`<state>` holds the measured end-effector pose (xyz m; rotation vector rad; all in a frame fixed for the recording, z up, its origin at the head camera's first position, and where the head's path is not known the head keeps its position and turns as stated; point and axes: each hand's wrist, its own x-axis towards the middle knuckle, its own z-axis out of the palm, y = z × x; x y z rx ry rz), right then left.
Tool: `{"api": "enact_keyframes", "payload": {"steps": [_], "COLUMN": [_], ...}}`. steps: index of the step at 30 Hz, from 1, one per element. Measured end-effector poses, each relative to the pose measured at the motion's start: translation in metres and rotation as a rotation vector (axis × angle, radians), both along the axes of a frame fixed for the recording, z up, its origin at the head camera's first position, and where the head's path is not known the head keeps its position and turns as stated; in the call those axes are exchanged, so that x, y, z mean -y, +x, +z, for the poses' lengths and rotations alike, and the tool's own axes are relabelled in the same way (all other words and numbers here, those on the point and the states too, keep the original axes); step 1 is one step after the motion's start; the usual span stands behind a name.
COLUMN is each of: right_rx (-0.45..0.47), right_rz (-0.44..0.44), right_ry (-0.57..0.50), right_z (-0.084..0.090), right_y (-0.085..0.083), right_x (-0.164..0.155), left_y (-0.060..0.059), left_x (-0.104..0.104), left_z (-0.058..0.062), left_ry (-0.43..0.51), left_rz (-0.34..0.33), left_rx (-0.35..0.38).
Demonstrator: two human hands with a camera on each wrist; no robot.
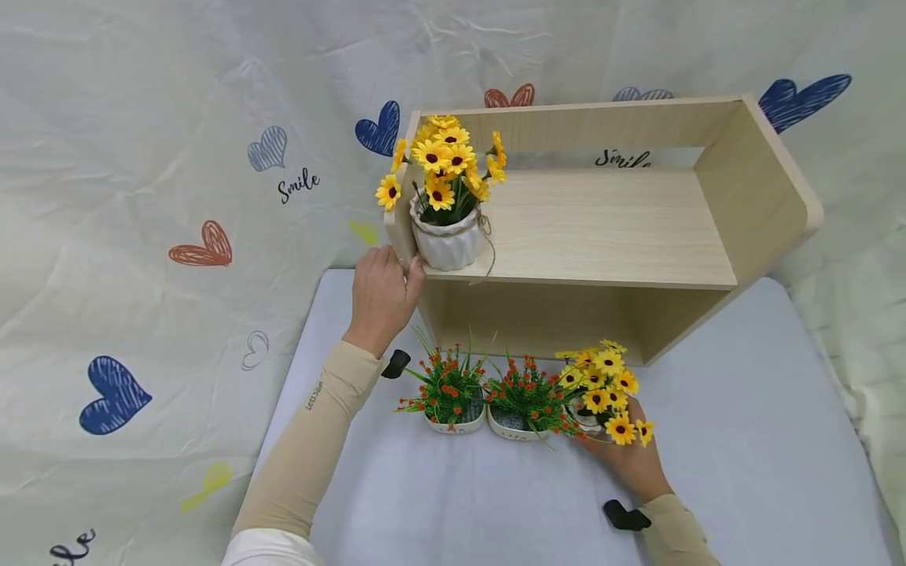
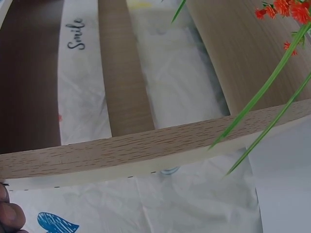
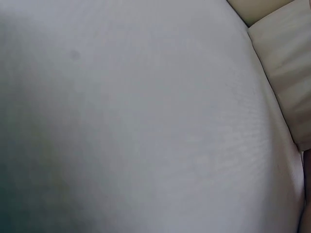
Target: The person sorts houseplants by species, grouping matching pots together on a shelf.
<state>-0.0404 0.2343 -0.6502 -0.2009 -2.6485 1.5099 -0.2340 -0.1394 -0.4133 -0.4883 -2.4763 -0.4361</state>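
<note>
My left hand (image 1: 383, 297) grips the left side panel of a light wooden shelf (image 1: 602, 228), thumb over its front edge. In the left wrist view, fingertips (image 2: 10, 213) show beside that panel's edge. Just above this hand, a white pot of yellow sunflowers (image 1: 447, 240) stands at the left end of the upper board. My right hand (image 1: 630, 456) holds a second potted sunflower plant (image 1: 602, 385) low in front of the shelf; its blooms hide part of the pot and fingers. The right wrist view shows mostly a pale surface close up.
Two oval white pots of red-flowered greenery, one on the left (image 1: 453, 393) and one in the middle (image 1: 527, 397), stand side by side before the shelf's lower compartment. A white cloth covers the table (image 1: 439, 503). A heart-printed curtain (image 1: 177, 314) hangs behind and at the left.
</note>
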Motion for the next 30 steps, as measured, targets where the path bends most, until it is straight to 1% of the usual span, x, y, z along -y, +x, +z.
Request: {"api": "enact_keyframes", "payload": {"steps": [6, 9, 20, 25, 30], "right_rx": [0.038, 0.045, -0.051, -0.074, -0.112], "right_rz": [-0.039, -0.041, -0.04, -0.068, -0.06], "right_ry": [0.005, 0.003, 0.008, 0.04, 0.042], "right_z": [0.002, 0.003, 0.01, 0.012, 0.015], "right_y": [0.0, 0.0, 0.001, 0.003, 0.002], "right_x": [0.002, 0.004, 0.01, 0.011, 0.011], "left_y": [-0.001, -0.001, -0.001, -0.002, -0.002], "left_x": [0.001, 0.001, 0.001, 0.0, 0.0], "left_z": [-0.001, -0.003, -0.004, -0.003, -0.002], "left_ry": [0.005, 0.004, 0.018, 0.025, 0.019], "left_rz": [0.009, 0.013, 0.008, -0.005, 0.002], "left_rx": [0.007, 0.007, 0.003, -0.015, -0.003]}}
